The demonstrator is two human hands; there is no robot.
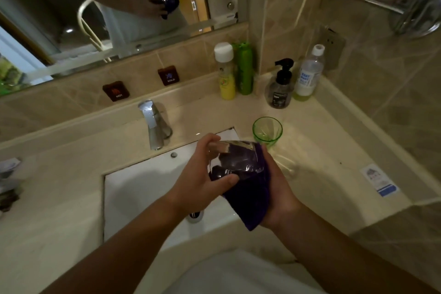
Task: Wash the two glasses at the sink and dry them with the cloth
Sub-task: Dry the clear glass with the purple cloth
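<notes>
While your left hand (202, 174) grips a clear glass (229, 157) tipped on its side above the white sink (133, 188), your right hand (279, 188) holds a dark purple cloth (250, 200) pushed into its mouth, the cloth showing through the wall. Just beyond, a green glass (267, 132) stands upright on the cream counter (334, 150). Farther back, a chrome tap (154, 124), four bottles (243, 71) in the tiled corner, and a mirror (95, 7).
</notes>
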